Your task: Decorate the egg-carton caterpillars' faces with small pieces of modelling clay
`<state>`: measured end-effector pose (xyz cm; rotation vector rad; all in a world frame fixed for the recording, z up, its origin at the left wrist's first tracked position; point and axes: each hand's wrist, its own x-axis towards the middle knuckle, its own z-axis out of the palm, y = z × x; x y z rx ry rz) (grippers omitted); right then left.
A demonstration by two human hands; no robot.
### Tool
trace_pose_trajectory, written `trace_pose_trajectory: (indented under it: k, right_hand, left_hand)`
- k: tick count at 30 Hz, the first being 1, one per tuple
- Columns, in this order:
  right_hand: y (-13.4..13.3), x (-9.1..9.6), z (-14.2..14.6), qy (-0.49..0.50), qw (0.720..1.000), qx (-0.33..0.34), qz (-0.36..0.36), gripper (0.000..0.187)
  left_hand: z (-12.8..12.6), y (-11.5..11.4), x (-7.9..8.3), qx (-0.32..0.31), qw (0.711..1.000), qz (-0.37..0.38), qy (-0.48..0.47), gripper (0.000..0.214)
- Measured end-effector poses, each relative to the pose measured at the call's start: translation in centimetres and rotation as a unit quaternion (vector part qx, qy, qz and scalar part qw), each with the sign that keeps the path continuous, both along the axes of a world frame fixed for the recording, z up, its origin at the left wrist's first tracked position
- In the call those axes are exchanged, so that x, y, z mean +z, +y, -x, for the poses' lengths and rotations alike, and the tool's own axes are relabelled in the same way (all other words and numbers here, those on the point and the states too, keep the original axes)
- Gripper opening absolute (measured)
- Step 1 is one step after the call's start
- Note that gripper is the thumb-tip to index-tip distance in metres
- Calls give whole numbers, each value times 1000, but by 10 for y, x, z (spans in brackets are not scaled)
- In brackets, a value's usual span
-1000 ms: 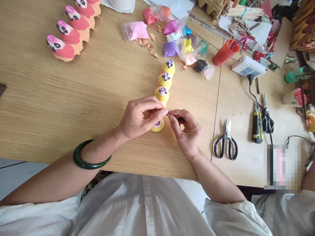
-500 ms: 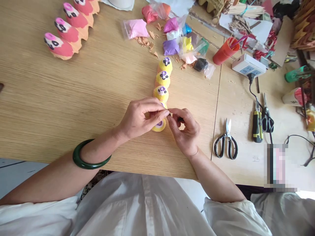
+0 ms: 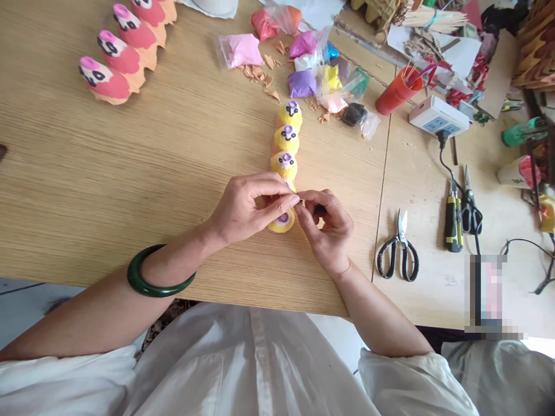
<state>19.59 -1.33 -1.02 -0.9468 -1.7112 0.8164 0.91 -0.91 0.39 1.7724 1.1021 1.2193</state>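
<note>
Across a pale wood-grained tabletop (image 3: pixel 182 138), a yellow bumpy strip (image 3: pixel 284 167) of upturned, purple-nosed faces runs lengthwise from near to far, its near part beneath the left hand (image 3: pixel 243 203), which with the right hand (image 3: pixel 330 228) narrowly pinches a tiny dark piece (image 3: pixel 301 201) just right of it.

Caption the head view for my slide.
Left hand and right hand, the latter holding a small dark lump, close together over a row of yellow domes with faces.

Open passage lies between the red row (image 3: pixel 125 60) and the yellow row (image 3: pixel 286 144); coloured bags (image 3: pixel 302 84) obstruct the far side.
</note>
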Motion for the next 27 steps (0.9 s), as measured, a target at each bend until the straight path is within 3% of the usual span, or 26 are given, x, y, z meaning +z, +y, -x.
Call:
trace_pose_trajectory:
  k: [7, 17, 27]
  right_hand:
    - [0, 2, -3, 24, 999, 31, 0, 16]
    - [1, -1, -4, 27, 999, -9, 17, 7]
    - [5, -1, -1, 133, 973, -19, 189, 37]
  left_hand:
    - [0, -1, 0, 9, 999, 33, -10, 32]
    - [-1, -1, 0, 2, 1000, 5, -13, 32]
    - [1, -2, -2, 29, 998, -58, 24, 15]
